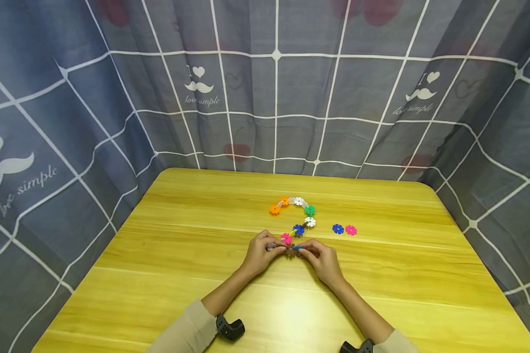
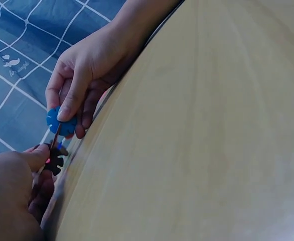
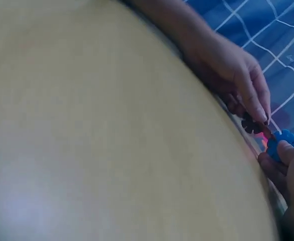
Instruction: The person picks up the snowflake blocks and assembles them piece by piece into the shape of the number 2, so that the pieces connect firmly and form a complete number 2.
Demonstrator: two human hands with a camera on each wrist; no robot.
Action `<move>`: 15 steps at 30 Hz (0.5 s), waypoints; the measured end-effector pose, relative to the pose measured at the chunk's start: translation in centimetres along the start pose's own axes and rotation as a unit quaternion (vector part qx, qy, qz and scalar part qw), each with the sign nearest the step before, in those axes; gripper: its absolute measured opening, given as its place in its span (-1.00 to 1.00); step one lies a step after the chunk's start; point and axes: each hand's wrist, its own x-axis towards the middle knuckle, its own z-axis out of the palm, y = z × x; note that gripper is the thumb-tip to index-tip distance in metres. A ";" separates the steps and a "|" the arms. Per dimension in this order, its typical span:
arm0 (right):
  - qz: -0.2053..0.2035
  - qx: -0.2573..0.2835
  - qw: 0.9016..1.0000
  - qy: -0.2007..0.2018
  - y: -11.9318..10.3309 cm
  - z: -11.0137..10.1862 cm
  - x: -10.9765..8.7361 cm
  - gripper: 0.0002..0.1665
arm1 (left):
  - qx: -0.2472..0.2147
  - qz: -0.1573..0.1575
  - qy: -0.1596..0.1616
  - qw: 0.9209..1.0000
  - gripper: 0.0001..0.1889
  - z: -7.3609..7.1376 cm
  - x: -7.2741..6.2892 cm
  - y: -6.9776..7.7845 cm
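Above the table's middle, my left hand (image 1: 259, 254) pinches a dark notched flower disc (image 2: 55, 164) between thumb and fingers. My right hand (image 1: 326, 264) grips a blue flower disc (image 2: 61, 123) by its edge. A brown disc (image 1: 290, 251), seen nearly edge-on in the wrist views, lies between the two and meets the blue one. Just beyond the fingers, a pink disc (image 1: 286, 238) begins a curved chain of linked discs: blue (image 1: 298, 230), white (image 1: 309, 222), green (image 1: 309, 210), white and orange (image 1: 274, 210). Whether the held discs join this chain is hidden by the fingers.
Two loose discs, one blue (image 1: 337, 229) and one pink (image 1: 351, 230), lie flat to the right of the chain. The wooden table (image 1: 194, 215) ends at a grey-blue checked curtain (image 1: 247, 132) at the back and on both sides.
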 end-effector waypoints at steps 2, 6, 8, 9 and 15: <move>-0.001 -0.021 1.000 0.004 0.9 0.1 0.0 -0.89 | 0.011 0.007 0.000 1.000 -0.91 -0.1 0.1 -0.1; -0.002 -0.077 0.997 0.026 2.2 -0.9 0.5 -0.88 | 0.071 0.027 -0.002 0.997 -0.90 -0.2 0.1 -0.1; 0.003 -0.112 0.992 0.064 2.8 -2.0 0.9 -0.86 | 0.107 0.036 -0.004 0.994 -0.89 -0.2 0.2 -0.1; 0.008 -0.134 0.987 0.089 3.1 -2.6 1.0 -0.86 | 0.123 0.037 -0.005 0.992 -0.88 -0.2 0.2 -0.1; 0.088 -0.246 0.949 0.176 4.7 -5.7 1.4 -0.69 | 0.145 0.043 -0.006 0.989 -0.77 0.0 0.2 -0.2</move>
